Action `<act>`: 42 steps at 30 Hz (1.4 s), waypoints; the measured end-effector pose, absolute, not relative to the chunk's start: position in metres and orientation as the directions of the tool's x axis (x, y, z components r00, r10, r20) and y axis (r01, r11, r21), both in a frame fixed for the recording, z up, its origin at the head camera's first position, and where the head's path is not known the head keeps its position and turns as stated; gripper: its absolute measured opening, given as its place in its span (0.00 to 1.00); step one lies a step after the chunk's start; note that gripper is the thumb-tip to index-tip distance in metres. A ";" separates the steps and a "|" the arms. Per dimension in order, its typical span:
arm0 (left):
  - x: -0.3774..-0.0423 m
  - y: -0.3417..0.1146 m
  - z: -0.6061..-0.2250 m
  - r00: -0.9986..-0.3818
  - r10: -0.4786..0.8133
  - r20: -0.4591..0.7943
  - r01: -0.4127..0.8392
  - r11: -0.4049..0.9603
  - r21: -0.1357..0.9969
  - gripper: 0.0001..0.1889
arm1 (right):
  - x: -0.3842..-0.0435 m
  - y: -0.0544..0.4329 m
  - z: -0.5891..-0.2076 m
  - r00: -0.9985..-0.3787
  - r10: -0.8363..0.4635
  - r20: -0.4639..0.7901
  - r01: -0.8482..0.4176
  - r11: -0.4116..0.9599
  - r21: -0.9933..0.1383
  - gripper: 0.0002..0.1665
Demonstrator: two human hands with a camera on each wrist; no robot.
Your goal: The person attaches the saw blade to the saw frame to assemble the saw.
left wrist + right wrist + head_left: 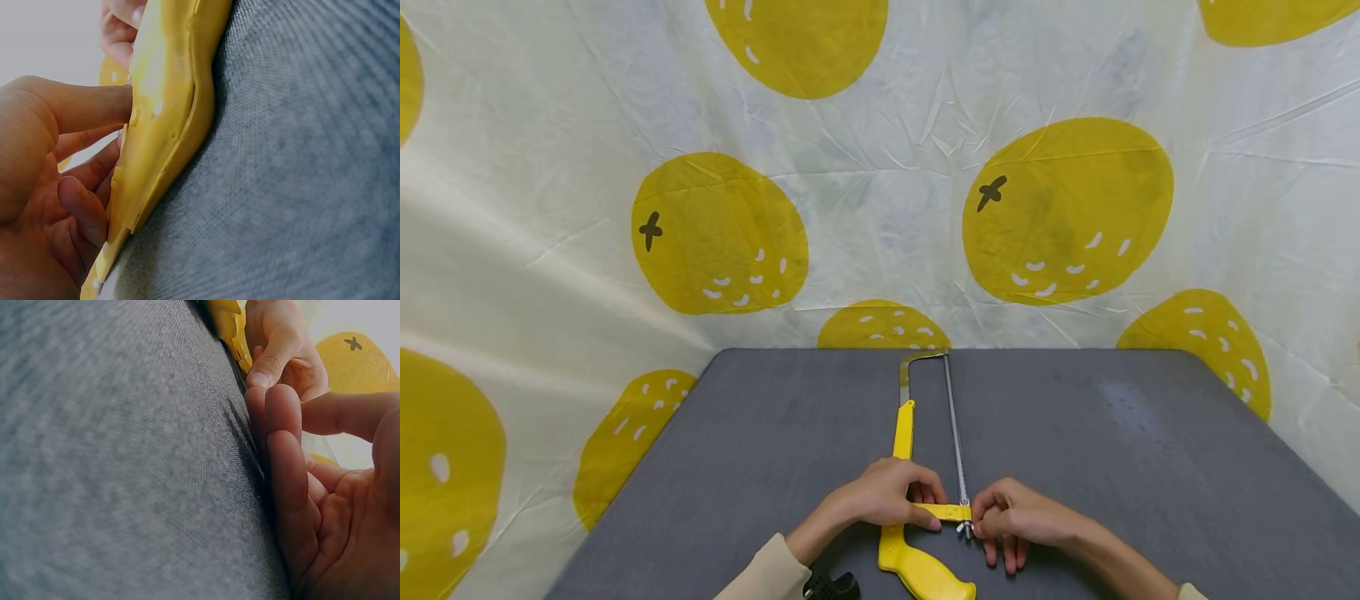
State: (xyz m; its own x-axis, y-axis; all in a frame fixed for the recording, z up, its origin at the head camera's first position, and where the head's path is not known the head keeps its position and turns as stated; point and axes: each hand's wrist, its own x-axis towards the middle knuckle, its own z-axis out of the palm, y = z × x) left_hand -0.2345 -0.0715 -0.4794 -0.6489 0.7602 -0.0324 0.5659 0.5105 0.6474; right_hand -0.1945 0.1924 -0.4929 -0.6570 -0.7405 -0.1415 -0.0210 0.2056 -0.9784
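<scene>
A hacksaw [904, 429] lies on the grey table, its yellow handle [928, 573] toward me and its metal bow at the far end. The thin blade [955, 417] runs along its right side to a short yellow crosspiece [943, 512]. My left hand [887, 493] grips the frame where the crosspiece meets it, thumb and fingers on either side. At the crosspiece's right end sits a small metal wing nut [964, 529]. My right hand [1018, 517] pinches at this wing nut with thumb and index finger; the fingertips partly hide it. In the right wrist view, its other fingers are loosely bent near the tabletop.
The grey table [1075, 433] reaches back to a white cloth [880, 225] printed with yellow fruit, which hangs behind and at both sides. A small black object [831, 586] shows at the bottom edge beside my left sleeve.
</scene>
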 end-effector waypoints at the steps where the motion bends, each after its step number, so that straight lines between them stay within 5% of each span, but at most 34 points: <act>1: -0.234 -0.072 -0.480 -0.649 0.760 -0.032 0.567 0.511 0.646 0.07 | -0.194 0.192 -0.493 -0.654 -0.743 -0.142 -0.021 0.205 -0.979 0.16; 42: -0.238 -0.070 -0.481 -0.632 0.775 -0.008 0.593 0.490 0.639 0.08 | -0.197 0.195 -0.490 -0.624 -0.771 -0.125 -0.004 0.164 -0.987 0.17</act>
State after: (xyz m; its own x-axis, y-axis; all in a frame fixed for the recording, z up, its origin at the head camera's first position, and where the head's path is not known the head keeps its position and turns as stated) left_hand -0.2380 -0.0698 -0.4810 -0.6324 0.7746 -0.0076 0.5930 0.4904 0.6386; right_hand -0.1970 0.1948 -0.4895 -0.6241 -0.7713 -0.1254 -0.0041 0.1637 -0.9865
